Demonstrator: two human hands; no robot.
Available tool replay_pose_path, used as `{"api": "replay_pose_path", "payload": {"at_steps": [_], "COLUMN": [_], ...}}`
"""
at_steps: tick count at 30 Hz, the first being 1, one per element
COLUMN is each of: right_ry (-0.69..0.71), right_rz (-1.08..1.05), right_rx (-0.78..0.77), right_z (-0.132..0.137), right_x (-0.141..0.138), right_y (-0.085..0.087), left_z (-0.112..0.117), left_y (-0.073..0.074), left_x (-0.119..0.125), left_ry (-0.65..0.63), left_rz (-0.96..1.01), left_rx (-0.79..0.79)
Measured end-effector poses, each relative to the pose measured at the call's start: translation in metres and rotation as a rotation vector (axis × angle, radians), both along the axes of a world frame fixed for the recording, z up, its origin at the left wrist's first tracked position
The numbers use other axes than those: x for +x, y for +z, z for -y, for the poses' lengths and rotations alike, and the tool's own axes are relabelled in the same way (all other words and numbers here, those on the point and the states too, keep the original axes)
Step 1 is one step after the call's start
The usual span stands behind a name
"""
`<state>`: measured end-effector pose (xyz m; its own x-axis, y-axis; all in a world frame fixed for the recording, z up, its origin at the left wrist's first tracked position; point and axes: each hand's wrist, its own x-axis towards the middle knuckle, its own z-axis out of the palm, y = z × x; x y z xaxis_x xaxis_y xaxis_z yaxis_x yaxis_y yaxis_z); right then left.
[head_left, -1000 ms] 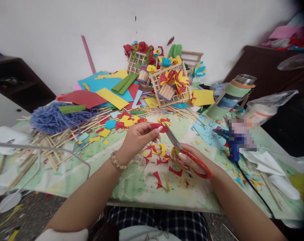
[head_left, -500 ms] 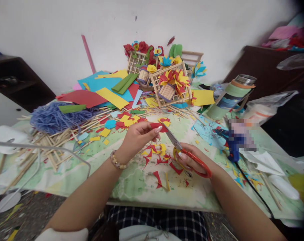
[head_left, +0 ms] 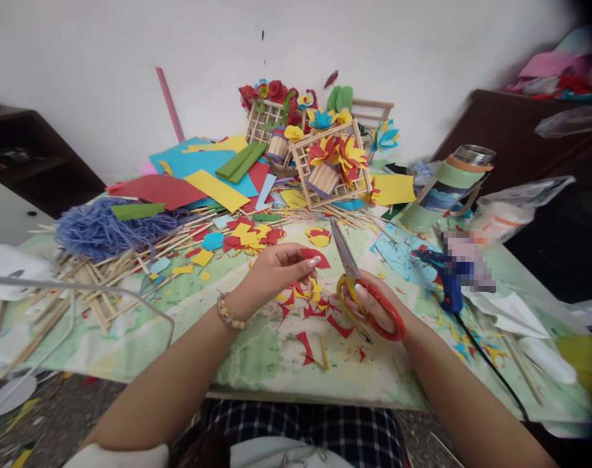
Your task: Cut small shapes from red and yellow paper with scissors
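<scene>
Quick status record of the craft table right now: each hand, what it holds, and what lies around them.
left hand: pinches a small red paper piece at the fingertips, above the table
right hand: grips the scissors by the red and yellow handles, blades pointing up and away, clear of the paper
under the hands: red and yellow paper scraps on the green table cover
left side: blue yarn, wooden sticks
back: coloured paper sheets, stick frames with paper flowers
right side: blue glue gun, green flask

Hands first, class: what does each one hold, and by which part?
Left hand pinches a red paper piece by its near edge. Right hand holds scissors through the handle loops.
</scene>
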<state>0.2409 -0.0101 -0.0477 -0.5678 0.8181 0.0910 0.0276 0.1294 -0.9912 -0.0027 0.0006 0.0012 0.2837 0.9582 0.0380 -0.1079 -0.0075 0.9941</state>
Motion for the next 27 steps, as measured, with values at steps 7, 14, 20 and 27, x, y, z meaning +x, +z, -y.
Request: {"api": "replay_pose_path", "payload": {"at_steps": [7, 14, 20, 27], "right_ry": [-0.171, -0.222, -0.243, -0.045], "right_rz": [-0.091, -0.097, -0.198, -0.245], "right_rx": [-0.031, 0.029, 0.025, -0.021], "right_z": [-0.004, -0.004, 0.0, -0.002], "right_x": [-0.005, -0.011, -0.014, -0.013], "right_y": [-0.009, -0.005, -0.01, 0.004], "left_z": [0.005, 0.007, 0.006, 0.006], "left_y": [-0.013, -0.016, -0.016, -0.004], "left_x": [0.016, 0.018, 0.021, 0.011], "left_ry": [-0.357, -0.432, -0.385, -0.039], "left_rz": [-0.082, -0.142, -0.133, -0.004], "left_rx": [-0.185, -0.246, -0.247, 0.0]}}
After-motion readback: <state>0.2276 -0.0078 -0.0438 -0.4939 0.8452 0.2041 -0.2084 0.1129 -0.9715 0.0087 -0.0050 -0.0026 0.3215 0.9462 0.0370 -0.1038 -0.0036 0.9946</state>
